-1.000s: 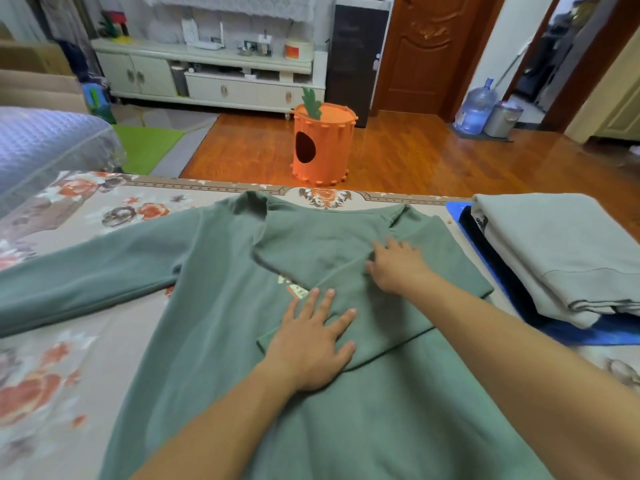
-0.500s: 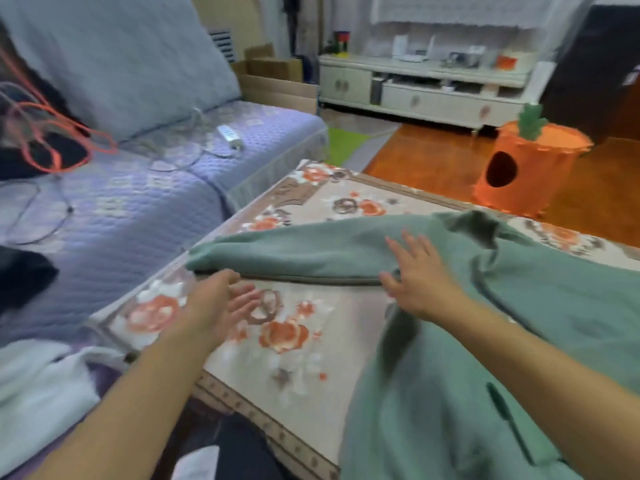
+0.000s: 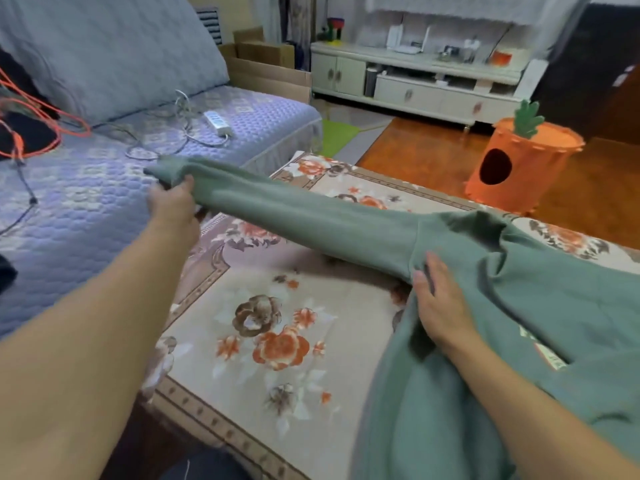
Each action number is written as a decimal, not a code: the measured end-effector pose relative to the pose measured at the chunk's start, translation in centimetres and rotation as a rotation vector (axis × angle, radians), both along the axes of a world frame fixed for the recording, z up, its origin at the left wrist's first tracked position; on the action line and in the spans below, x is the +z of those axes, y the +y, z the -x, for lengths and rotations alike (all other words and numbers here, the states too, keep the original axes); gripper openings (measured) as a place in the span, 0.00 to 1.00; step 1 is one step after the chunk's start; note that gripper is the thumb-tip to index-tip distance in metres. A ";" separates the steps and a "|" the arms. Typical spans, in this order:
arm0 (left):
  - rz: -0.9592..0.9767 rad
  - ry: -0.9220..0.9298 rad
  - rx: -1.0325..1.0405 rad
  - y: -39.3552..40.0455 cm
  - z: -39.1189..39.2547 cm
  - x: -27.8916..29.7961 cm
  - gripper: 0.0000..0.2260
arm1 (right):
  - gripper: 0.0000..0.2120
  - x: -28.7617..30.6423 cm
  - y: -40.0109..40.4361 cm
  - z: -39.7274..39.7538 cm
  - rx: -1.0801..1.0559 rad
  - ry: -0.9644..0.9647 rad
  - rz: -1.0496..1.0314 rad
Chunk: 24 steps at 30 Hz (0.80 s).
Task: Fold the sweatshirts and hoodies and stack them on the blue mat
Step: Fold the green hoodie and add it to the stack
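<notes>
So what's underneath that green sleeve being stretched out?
Beneath the raised sleeve lies the floral cloth; the cuff end, gripped by the left hand, hangs over the sofa. Under the sweatshirt's body, the surface is hidden.

Dim, even indoor light, source unclear. Soft shadow under the sleeve [image 3: 311, 226] on the floral cloth [image 3: 277, 323]. Slight overall softness, wide-angle bending at edges, forearms stretched, no glare.

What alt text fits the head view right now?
The left hand grips the cuff of a green sweatshirt sleeve, lifted over a floral cloth, while the right hand presses flat at the shoulder seam. A quilted sofa lies behind.
</notes>
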<state>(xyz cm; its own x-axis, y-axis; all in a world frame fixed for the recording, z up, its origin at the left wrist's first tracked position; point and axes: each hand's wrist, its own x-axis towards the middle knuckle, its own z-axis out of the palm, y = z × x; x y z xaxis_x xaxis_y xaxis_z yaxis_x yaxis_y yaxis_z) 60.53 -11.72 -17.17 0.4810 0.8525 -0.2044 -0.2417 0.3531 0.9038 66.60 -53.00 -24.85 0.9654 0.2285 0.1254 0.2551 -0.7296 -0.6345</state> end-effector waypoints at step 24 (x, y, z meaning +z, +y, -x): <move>-0.155 -0.168 -0.119 -8.6 -4.2 4.3 0.12 | 0.26 8.9 1.0 -4.8 0.286 0.511 0.041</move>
<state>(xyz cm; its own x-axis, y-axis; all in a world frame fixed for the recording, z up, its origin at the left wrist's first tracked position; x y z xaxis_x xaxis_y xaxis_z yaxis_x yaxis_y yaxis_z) 64.73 -20.36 -12.82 0.5959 0.8029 0.0150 -0.3578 0.2488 0.9001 71.37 -52.03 -15.92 0.8004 0.4834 -0.3545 0.1143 -0.7036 -0.7013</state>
